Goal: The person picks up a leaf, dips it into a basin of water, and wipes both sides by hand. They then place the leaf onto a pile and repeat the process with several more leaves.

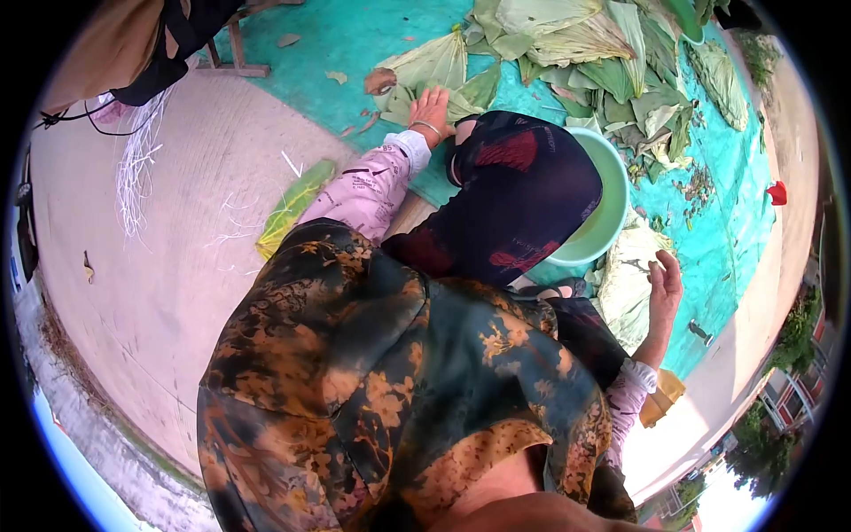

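My left hand [430,113] lies with its fingers stretched out on a folded, pale green leaf [434,69], large and dry like a lotus leaf. A bracelet circles that wrist. My right hand [665,282] is raised beside my leg with its fingers loosely bent and apart, holding nothing. Near it lies another large pale leaf [628,282]. Between my legs and the leaves stands a light green basin [613,191], partly hidden by my knee. A big heap of folded leaves [612,66] is spread beyond the basin.
A green sheet [297,66] covers the ground under the leaves, with leaf scraps on it. White strips [142,168] hang at the left over the concrete. A yellow-green leaf [292,204] lies by my left sleeve. A wooden stool leg [235,53] stands at the upper left.
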### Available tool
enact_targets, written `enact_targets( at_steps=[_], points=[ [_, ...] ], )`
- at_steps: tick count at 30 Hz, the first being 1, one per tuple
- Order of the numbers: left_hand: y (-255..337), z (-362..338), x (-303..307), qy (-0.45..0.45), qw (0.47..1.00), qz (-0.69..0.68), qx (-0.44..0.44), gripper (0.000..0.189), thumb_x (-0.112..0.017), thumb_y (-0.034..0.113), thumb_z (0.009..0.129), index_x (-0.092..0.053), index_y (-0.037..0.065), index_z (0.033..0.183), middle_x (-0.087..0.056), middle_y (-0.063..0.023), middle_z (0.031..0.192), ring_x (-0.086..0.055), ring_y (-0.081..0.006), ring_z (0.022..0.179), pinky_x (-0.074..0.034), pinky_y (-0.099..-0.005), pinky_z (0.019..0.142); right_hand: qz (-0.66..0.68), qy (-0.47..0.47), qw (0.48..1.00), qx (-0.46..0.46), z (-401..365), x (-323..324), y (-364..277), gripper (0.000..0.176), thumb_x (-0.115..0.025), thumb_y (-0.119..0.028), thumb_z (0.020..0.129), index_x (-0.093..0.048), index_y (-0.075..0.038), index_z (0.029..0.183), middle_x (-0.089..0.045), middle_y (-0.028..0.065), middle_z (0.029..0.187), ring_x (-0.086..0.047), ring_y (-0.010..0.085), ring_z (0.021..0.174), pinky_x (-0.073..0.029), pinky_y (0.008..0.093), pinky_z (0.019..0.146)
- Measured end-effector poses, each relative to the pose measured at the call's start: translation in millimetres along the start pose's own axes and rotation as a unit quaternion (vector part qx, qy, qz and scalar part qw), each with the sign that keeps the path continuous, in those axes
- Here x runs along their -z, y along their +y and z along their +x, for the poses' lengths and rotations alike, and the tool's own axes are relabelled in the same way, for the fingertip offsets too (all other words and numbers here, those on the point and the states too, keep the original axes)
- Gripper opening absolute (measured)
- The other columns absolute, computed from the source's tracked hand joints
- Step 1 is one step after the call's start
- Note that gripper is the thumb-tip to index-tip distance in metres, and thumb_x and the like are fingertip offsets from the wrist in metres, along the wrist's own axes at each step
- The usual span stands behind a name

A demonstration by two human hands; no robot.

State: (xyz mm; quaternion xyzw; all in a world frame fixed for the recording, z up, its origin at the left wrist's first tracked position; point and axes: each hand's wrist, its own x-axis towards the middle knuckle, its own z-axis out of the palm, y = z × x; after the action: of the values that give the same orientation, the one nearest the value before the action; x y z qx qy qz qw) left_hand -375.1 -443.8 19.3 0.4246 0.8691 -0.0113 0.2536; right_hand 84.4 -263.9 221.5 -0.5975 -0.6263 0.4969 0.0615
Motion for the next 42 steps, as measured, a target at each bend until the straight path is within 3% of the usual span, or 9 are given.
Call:
enact_targets(
  at_steps=[5,10,13,16,22,27,31,35,42],
  points=[
    [9,23,-5,-0.041,0.989,0.067,-0.127,0.062,-0.070,0.021,0.060,-0.045,0.020,0.117,-0.047,-0.0062,0.107,-0.040,-0.0269,0.107,-0.031,-0.0397,0.090,-0.013,-0.034,0.998,0.059,4,-14,17,0.029,-0.054,-0.012,0.084,-0.050,-0.003,0.112,-0.057,0.0049,0.099,-0.053,0.0110,0.084,-0.042,0.0257,0.078],
    [27,38,39,-0.029,0.994,-0.075,-0.078,0.046,-0.072,0.021,0.061,-0.057,0.011,0.103,-0.055,-0.0072,0.096,-0.050,-0.0216,0.096,-0.038,-0.0345,0.083,0.001,-0.051,0.994,0.094,14,-23,0,0.028,-0.054,-0.009,0.083,-0.051,-0.003,0.111,-0.058,0.0049,0.095,-0.053,0.0110,0.081,-0.043,0.0265,0.077],
    [47,41,111,-0.140,0.892,-0.427,-0.058,0.042,-0.072,0.015,0.066,-0.056,0.001,0.102,-0.060,-0.0053,0.096,-0.055,-0.0118,0.085,-0.042,-0.0241,0.077,0.041,-0.067,0.990,0.120,22,-28,-17,0.029,-0.054,-0.009,0.083,-0.050,-0.002,0.111,-0.056,0.0068,0.100,-0.054,0.0131,0.086,-0.043,0.0278,0.079],
    [90,37,176,-0.168,0.751,-0.613,-0.180,0.034,-0.068,0.008,0.070,-0.055,0.002,0.101,-0.059,-0.0026,0.092,-0.055,-0.0111,0.084,-0.043,-0.0254,0.079,0.112,-0.098,0.980,0.134,33,-34,-48,0.032,-0.055,-0.012,0.083,-0.048,-0.001,0.112,-0.054,0.0083,0.104,-0.053,0.0155,0.092,-0.042,0.0283,0.081],
    [230,-16,257,-0.336,0.655,-0.605,-0.304,0.035,-0.064,0.006,0.073,-0.053,0.002,0.106,-0.059,-0.0049,0.099,-0.055,-0.0122,0.092,-0.042,-0.0258,0.084,0.330,-0.138,0.915,0.189,37,-18,-123,0.049,-0.055,-0.028,0.083,-0.041,-0.001,0.122,-0.049,0.0124,0.117,-0.048,0.0204,0.106,-0.037,0.0322,0.090],
    [313,-42,229,-0.437,0.687,-0.483,-0.321,0.039,-0.065,0.006,0.073,-0.052,0.002,0.110,-0.059,-0.0049,0.102,-0.056,-0.0118,0.091,-0.043,-0.0264,0.084,0.565,-0.110,0.797,0.181,41,-14,-117,0.036,-0.060,-0.021,0.080,-0.052,-0.003,0.110,-0.056,0.0071,0.107,-0.051,0.0157,0.100,-0.038,0.0308,0.087],
    [336,-41,198,-0.278,0.821,-0.344,-0.360,0.035,-0.071,0.010,0.068,-0.058,0.002,0.099,-0.063,-0.0028,0.088,-0.058,-0.0093,0.077,-0.047,-0.0241,0.070,0.504,0.072,0.843,0.171,38,6,-81,0.020,-0.062,-0.014,0.078,-0.059,-0.003,0.094,-0.062,0.0018,0.085,-0.057,0.0102,0.075,-0.046,0.0265,0.070],
    [326,-20,180,-0.204,0.856,-0.309,-0.360,0.029,-0.074,0.014,0.065,-0.062,0.003,0.089,-0.063,-0.0018,0.078,-0.056,-0.0091,0.067,-0.046,-0.0246,0.065,0.387,0.168,0.876,0.235,38,11,-76,0.020,-0.063,-0.015,0.078,-0.062,-0.003,0.093,-0.062,0.0015,0.083,-0.055,0.0062,0.074,-0.045,0.0217,0.066],
    [328,-22,193,-0.273,0.860,-0.304,-0.307,0.029,-0.075,0.019,0.065,-0.064,0.002,0.086,-0.062,-0.0019,0.074,-0.057,-0.0098,0.064,-0.046,-0.0243,0.062,0.359,0.239,0.879,0.202,36,21,-66,0.019,-0.062,-0.016,0.078,-0.062,-0.003,0.093,-0.062,0.0016,0.083,-0.055,0.0066,0.073,-0.045,0.0219,0.067]
  ],
)
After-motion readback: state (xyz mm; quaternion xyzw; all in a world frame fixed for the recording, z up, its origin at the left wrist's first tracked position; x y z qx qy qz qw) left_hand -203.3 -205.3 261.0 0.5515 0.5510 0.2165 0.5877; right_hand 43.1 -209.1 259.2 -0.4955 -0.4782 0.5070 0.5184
